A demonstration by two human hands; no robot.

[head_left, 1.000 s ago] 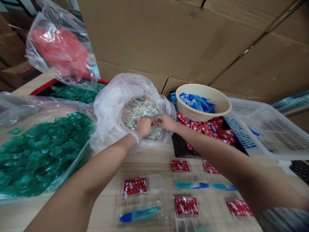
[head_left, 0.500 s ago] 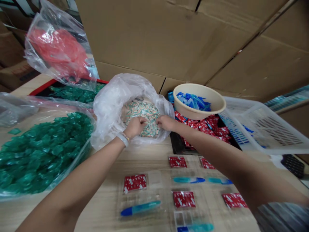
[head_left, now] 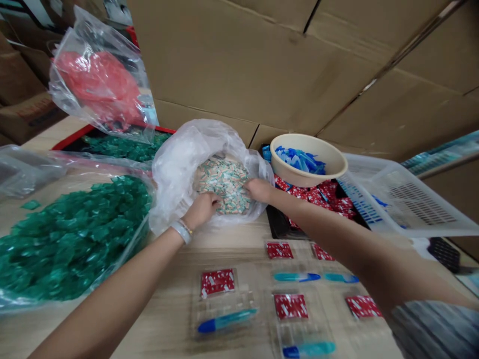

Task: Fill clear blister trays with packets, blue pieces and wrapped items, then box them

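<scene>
A white plastic bag [head_left: 175,174] stands open on the table, full of small green, orange and white pieces [head_left: 224,182] whose kind I cannot make out. My left hand [head_left: 202,208] is at the bag's near left edge, thumb and fingers pinched together over the pieces. At the right side of the opening, my right hand [head_left: 259,190] also has its fingertips closed against the pile. Whatever either pinch holds is too small to tell. Nearer me lie clear plastic trays, each with a red patterned packet [head_left: 291,306] and a blue pen-shaped item [head_left: 227,320].
Green translucent pieces [head_left: 82,239] fill a large clear bag on the left. A red bundle in clear plastic [head_left: 99,89] stands behind. On the right are a cream basin [head_left: 329,172] with blue pieces, red packets [head_left: 329,194] and a white basket [head_left: 392,174]. Cardboard [head_left: 232,65] walls the back.
My left hand has drawn back slightly left and toward me, away from the middle of the pieces. My right hand stays at the right side of the bag. The view has shifted slightly.
</scene>
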